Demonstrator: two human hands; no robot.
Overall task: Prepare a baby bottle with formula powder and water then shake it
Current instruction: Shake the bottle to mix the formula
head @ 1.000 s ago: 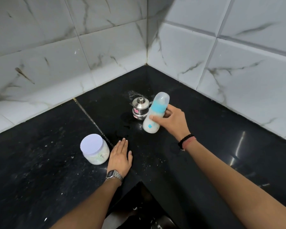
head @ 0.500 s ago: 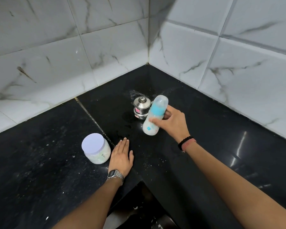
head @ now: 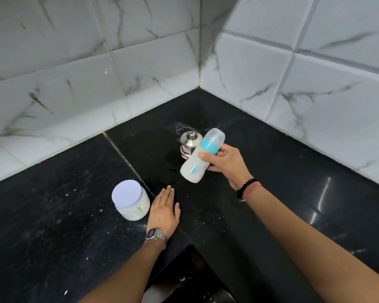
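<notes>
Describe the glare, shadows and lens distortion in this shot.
Head view: bright streaks of glare on the black counter at right; a soft shadow falls across the tiled wall near the corner; the wide lens bends the tile lines; the bottle in the right hand looks slightly soft.

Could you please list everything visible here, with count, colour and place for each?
baby bottle: one, milky white with a blue collar and clear cap, tilted, held above the counter
jar: one, clear with a pale lilac lid, on the counter beside the left hand
steel pot: one, silver, lidded, behind the bottle
counter: one, black, speckled with white
wall tiles: several, white marble
left hand: flat on the counter, wristwatch
right hand: grips the bottle, beaded bracelet
</notes>
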